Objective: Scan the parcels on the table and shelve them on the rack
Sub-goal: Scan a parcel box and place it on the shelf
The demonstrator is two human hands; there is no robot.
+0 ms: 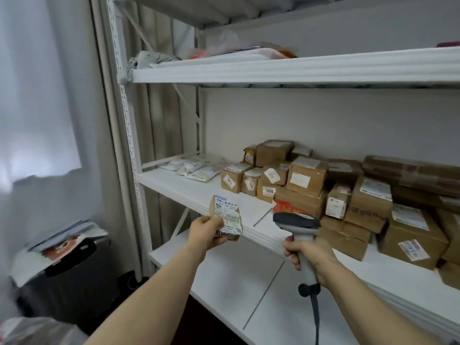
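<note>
My left hand pinches a small brown parcel by its lower left corner, label with barcode facing me, in front of the middle shelf's edge. My right hand grips the handle of a grey barcode scanner, whose head sits just right of the parcel; its cable hangs down. The white rack stands ahead. Its middle shelf carries several cardboard boxes with labels and some flat white pouches.
The upper shelf holds soft bags and packets. A lower white shelf lies under my arms. A dark bin with papers on top stands at the left by a pale curtain. The rack's perforated upright is at the left.
</note>
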